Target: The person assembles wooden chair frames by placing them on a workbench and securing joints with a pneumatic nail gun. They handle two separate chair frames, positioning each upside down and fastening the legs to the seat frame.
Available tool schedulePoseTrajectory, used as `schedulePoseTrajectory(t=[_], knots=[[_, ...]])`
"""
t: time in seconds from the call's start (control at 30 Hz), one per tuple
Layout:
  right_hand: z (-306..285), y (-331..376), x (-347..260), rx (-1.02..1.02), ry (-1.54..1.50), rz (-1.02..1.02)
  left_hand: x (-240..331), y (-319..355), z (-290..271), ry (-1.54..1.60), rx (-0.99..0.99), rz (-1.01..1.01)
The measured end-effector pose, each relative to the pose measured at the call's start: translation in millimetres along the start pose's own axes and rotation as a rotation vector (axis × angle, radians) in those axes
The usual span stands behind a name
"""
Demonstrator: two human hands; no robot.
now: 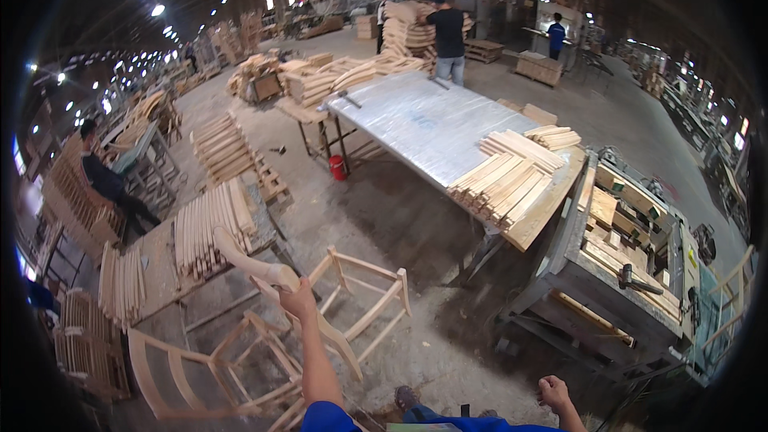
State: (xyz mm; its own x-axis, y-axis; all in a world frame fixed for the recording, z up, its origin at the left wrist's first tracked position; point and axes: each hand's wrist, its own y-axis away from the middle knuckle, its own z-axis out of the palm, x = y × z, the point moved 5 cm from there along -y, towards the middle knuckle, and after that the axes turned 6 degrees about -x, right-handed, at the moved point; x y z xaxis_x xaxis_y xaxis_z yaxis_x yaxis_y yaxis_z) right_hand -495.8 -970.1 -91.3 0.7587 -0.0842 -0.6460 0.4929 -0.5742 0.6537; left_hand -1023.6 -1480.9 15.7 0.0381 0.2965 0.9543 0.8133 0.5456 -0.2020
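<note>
Left hand (298,301) is closed around a curved leg (264,268), gripping it about mid-length. The leg arcs up-left from the grip to a rounded end, and runs down-right past the grip to a wider end near the floor.

Largest first, all placed from that grip:

- Long table (416,124) with a silvery top, far up-right. Stacks of slats (508,176) sit on its near end.
- Grey machine (624,272) well right of the grip, tray full of wood blocks, a hammer (636,278) on its edge.
- Low bench (160,272) just left of the grip, carrying a row of curved parts (212,224) packed side by side.
- Chair frame (364,292) just right of the grip, lying on the dusty floor. The leg crosses in front of it; contact unclear from here.
- Second frame (208,372) below-left, also on the floor.
- More leg piles (224,148) up-left, well apart.
- Seated person (104,180) far left; standing person (448,32) far up at the table's far end; a third one (556,34) beyond, in blue.
- Red bucket (338,166) under the table, well above the grip.

Right hand (554,392) is low and well right of the grip, curled into a loose fist, probably empty, though the view there is dim. Shoe (406,398) shows between the two forearms.
</note>
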Motion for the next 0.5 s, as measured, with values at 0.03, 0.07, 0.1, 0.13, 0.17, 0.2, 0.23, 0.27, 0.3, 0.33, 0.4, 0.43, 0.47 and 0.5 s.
schedulePoseTrajectory(t=[0.03,0.07,0.1,0.13,0.17,0.2,0.23,0.27,0.3,0.33,0.4,0.43,0.47,0.5], knots=[[-5.0,6.9,-4.2,0.011,-0.020,-0.051,19.7,4.0,14.7,-0.012,0.004,0.065],[-8.2,12.8,-8.4,0.013,-0.039,-0.104,40.1,6.8,21.1,-0.019,0.004,0.114],[-16.4,20.4,-9.3,0.025,-0.049,-0.141,57.2,18.1,26.7,-0.048,0.010,0.148],[-27.9,25.2,-8.3,0.051,-0.055,-0.168,77.7,29.6,33.6,-0.074,0.017,0.184],[-37.2,26.7,-8.5,0.067,-0.059,-0.198,97.5,35.2,30.3,-0.030,-0.002,0.201],[-41.8,26.2,-12.8,0.059,-0.069,-0.238,120.9,36.1,13.5,0.005,-0.002,0.232],[-52.9,23.4,-11.2,0.072,-0.142,-0.241,140.9,45.8,7.8,0.062,-0.036,0.245],[-57.3,15.0,-15.0,0.062,-0.216,-0.253,166.3,52.8,-9.1,0.111,-0.055,0.269],[-62.9,4.9,-17.7,0.061,-0.288,-0.259,195.0,64.8,-25.3,0.178,-0.095,0.284],[-71.2,-7.1,-19.6,0.038,-0.310,-0.243,225.3,82.9,-37.6,0.253,-0.142,0.290],[-81.6,-37.3,-30.2,-0.062,-0.340,-0.213,286.1,126.1,-62.7,0.287,-0.245,0.211],[-88.3,-51.4,-36.2,-0.132,-0.351,-0.204,320.3,151.6,-77.9,0.347,-0.258,0.266],[-90.5,-66.1,-43.7,-0.192,-0.405,-0.176,349.1,176.9,-88.0,0.413,-0.276,0.316],[-81.1,-72.3,-49.3,-0.287,-0.469,-0.146,381.3,199.2,-105.1,0.476,-0.339,0.420]])
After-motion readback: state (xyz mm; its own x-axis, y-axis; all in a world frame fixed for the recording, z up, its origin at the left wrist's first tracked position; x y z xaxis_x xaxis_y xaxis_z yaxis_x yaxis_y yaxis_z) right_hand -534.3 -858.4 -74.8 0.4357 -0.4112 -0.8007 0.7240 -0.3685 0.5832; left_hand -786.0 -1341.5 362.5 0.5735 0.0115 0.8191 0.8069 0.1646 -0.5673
